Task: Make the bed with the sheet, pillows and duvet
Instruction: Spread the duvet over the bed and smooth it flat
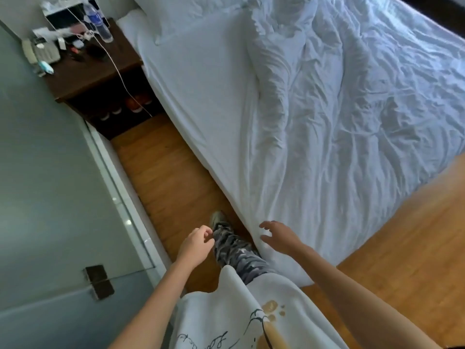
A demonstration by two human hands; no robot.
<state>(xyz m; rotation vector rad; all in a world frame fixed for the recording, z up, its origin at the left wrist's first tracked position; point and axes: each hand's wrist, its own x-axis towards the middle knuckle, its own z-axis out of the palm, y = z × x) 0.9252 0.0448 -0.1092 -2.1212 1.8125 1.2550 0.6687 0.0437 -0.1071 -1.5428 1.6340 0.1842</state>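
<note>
Down by the corner of the bed (201, 102), both hands are out in front and neither one's got anything in it. Left hand (195, 245) hangs over the floor (161, 172) with fingers loosely curled, empty. Right hand (279, 236) has its fingers spread and relaxed right at the edge of the duvet (352, 122), at the corner that droops off the mattress; can't really tell if it's touching the fabric or just above it.

Duvet is white and super wrinkled, bunched toward the far side of the bed, with one long rumpled fold running down the middle. Near side shows the flat white sheet (196, 79), pretty smooth. A pillow (191, 13) sits up at the head end, partly under the duvet's top edge.

Room-wise: warm wood plank floor, narrow aisle between bed and a frosted glass wall (50, 159). Dark wood nightstand (95, 71) at the head of the bed, cluttered tabletop with a water bottle (99, 22), a phone (41, 50) and a white cable (118, 69) trailing down. Camo trousers (234, 248) and a shoe (218, 219) are visible below.
</note>
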